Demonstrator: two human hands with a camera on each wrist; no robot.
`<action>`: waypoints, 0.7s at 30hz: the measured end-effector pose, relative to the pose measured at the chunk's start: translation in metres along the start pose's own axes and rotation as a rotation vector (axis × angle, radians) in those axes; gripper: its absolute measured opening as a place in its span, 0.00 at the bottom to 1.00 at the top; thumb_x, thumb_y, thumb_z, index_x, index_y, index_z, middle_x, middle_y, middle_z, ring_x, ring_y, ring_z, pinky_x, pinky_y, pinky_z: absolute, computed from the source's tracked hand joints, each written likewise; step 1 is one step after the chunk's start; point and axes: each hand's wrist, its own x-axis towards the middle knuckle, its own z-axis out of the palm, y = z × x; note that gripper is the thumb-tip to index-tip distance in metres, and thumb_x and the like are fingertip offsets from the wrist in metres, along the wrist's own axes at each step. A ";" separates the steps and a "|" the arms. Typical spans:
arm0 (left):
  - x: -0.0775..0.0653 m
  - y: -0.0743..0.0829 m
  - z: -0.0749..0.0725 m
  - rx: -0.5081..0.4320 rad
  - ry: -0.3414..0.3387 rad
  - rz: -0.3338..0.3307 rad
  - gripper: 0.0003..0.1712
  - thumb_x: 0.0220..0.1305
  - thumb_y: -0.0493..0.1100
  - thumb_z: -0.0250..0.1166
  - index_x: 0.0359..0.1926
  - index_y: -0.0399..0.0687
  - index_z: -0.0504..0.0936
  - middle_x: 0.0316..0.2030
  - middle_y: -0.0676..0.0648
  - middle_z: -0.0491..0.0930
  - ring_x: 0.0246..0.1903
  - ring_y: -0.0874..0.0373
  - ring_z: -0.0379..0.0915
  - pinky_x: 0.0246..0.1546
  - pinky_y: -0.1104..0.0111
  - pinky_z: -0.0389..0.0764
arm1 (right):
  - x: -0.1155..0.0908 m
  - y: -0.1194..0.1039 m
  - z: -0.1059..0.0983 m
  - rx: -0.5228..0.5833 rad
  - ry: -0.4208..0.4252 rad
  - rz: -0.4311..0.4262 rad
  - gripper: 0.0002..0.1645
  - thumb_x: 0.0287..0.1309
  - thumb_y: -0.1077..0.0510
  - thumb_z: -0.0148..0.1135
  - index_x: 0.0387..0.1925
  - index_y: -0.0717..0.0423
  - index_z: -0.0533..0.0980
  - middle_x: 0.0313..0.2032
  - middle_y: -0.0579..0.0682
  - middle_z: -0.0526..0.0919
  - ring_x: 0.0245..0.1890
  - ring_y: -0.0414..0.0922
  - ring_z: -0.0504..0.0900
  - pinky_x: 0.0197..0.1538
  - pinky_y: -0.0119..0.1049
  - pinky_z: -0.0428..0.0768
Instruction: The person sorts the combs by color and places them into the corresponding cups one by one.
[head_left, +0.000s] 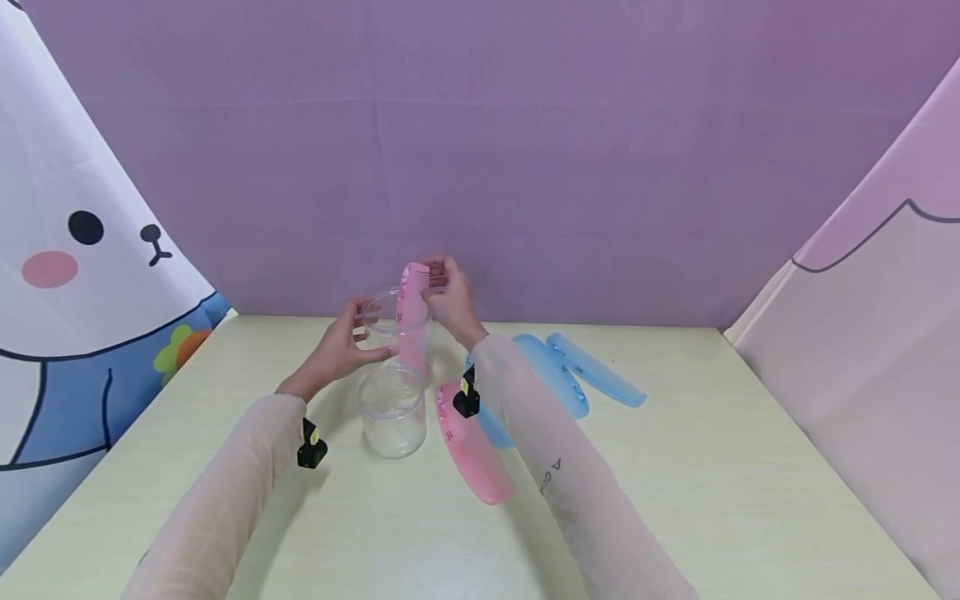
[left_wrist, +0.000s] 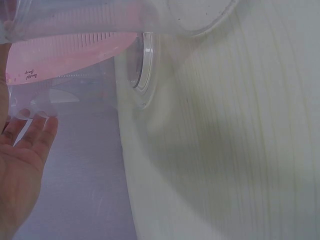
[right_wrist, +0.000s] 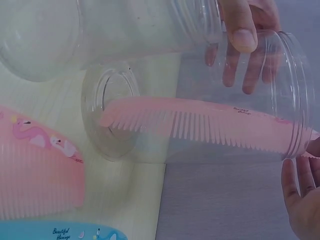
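Two clear plastic jars stand upright, one behind the other. My left hand (head_left: 339, 348) holds the far jar (head_left: 382, 332), thumb on the near side and fingers round the far side. Inside that jar a pink comb (head_left: 410, 312) stands on end, its top rising above the rim. My right hand (head_left: 452, 298) pinches the comb's top at the jar mouth. The right wrist view shows the comb (right_wrist: 200, 117) reaching down to the jar's bottom. Closer to me stands the near jar (head_left: 393, 429), with no comb inside.
Another pink comb (head_left: 476, 458) lies on the table (head_left: 712, 467) right of the near jar. Blue combs lie beyond it, one of them (head_left: 596, 372) farthest right; my right forearm partly covers others. A purple cloth (head_left: 562, 167) hangs behind the table.
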 end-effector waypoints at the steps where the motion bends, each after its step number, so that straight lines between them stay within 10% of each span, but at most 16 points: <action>1: 0.000 0.000 0.000 0.002 0.000 0.002 0.51 0.47 0.46 0.72 0.65 0.41 0.49 0.62 0.36 0.62 0.61 0.40 0.59 0.58 0.48 0.69 | 0.000 0.000 0.000 0.006 0.003 0.008 0.26 0.49 0.76 0.55 0.50 0.57 0.69 0.45 0.54 0.77 0.46 0.47 0.76 0.50 0.34 0.79; 21: 0.003 0.000 0.001 -0.013 -0.010 0.014 0.52 0.46 0.47 0.73 0.65 0.40 0.50 0.62 0.36 0.61 0.60 0.41 0.60 0.58 0.48 0.69 | -0.002 -0.001 -0.033 0.028 -0.080 -0.059 0.26 0.47 0.78 0.56 0.51 0.67 0.67 0.46 0.64 0.76 0.45 0.56 0.77 0.47 0.36 0.80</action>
